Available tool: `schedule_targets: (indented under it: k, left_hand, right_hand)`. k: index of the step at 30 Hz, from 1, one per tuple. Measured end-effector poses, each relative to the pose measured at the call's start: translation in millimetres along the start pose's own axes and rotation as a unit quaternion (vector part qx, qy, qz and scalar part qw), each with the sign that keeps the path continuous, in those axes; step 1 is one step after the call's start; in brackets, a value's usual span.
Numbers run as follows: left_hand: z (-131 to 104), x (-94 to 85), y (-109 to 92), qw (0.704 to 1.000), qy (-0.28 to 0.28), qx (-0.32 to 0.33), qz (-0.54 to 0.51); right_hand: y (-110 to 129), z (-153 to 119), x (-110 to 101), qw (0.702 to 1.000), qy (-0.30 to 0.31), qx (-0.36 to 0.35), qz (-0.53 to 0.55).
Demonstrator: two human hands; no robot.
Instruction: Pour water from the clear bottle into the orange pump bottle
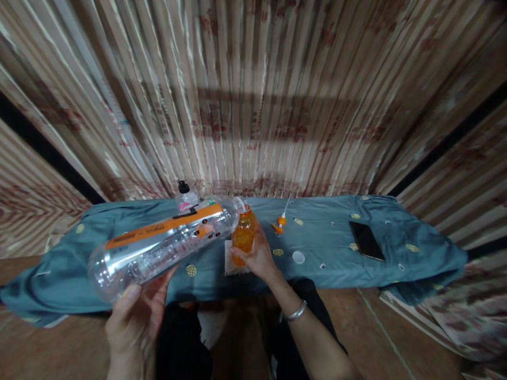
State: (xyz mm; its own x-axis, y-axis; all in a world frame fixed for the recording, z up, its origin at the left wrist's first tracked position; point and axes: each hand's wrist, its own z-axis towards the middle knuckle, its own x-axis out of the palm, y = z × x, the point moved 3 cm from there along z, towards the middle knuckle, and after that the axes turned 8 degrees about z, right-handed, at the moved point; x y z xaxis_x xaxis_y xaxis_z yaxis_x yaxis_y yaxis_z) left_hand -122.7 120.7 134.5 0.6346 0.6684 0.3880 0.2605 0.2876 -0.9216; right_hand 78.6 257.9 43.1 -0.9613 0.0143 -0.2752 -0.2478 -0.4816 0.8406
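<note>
A large clear plastic bottle (166,237) with an orange and silver label lies tilted in my left hand (138,311), which supports it from below near its base. Its open neck points right and meets the mouth of a small orange bottle (243,232). My right hand (257,253) is wrapped round that orange bottle and keeps it upright over a small pale cloth (233,266). To the right, an orange pump top (280,224) with a thin tube rests on the teal cloth. Whether liquid is flowing between the bottles, I cannot make out.
A teal cloth with yellow prints (325,232) covers the narrow table. On it are a black phone (366,241), a white round cap (298,257) and a small clear bottle with a black cap (186,198). A striped curtain (253,105) hangs behind.
</note>
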Motion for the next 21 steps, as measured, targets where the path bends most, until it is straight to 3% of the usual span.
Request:
schedule_targets:
  k: [12,21]
  left_hand:
    - [-4,1.8,-5,1.0,0.027,-0.01,0.01]
    - [-3,0.8,-5,1.0,0.027,-0.01,0.007]
  right_hand:
    - [4,6,-7,0.997,-0.017,0.038,0.06]
    - [1,10,-6,0.988,0.03,0.074,0.132]
